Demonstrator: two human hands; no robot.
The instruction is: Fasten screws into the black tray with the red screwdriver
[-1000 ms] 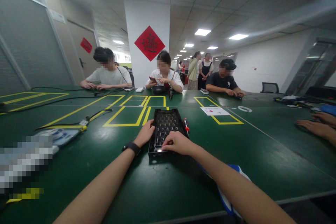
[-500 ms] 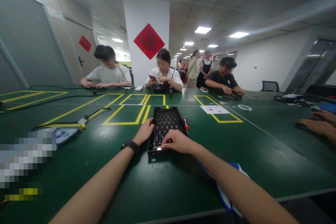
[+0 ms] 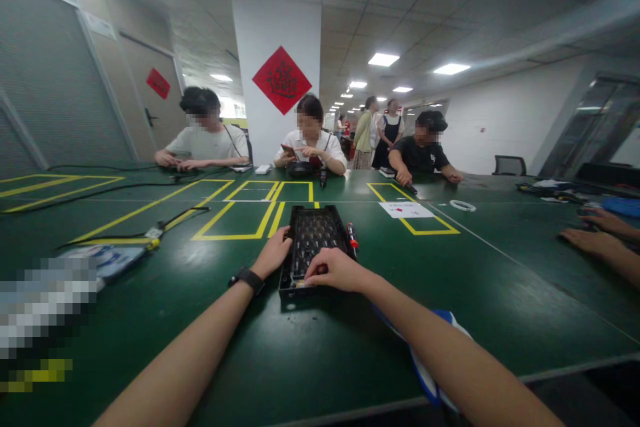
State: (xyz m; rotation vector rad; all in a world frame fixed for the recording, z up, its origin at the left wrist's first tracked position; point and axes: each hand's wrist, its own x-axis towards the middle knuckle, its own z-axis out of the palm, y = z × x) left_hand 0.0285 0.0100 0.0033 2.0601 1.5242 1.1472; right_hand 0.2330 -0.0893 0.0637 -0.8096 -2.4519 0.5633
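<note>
A black case (image 3: 316,240) with rows of small metal pieces, which look like screwdriver bits, lies on the green table in front of me. My left hand (image 3: 273,251) is closed on its left edge. Over the near end of the case, my right hand (image 3: 333,269) has its fingers pinched together; whatever they hold is too small or hidden to make out. Beside those fingertips a small pale piece (image 3: 301,283) shows in the near compartment. A red and black screwdriver (image 3: 352,236) lies along the right side of the case.
Under my right forearm is a blue and white item (image 3: 425,373). A white paper (image 3: 406,209) and a white ring-shaped coil (image 3: 463,205) lie farther off. Cables (image 3: 145,235) run on the left. Several people sit around the table; another person's hands (image 3: 595,237) rest at right.
My right hand stays at the near end of the case, with its fingers slightly shifted. The pale piece there looks less bright. Across the table, the person in black has moved a hand left.
</note>
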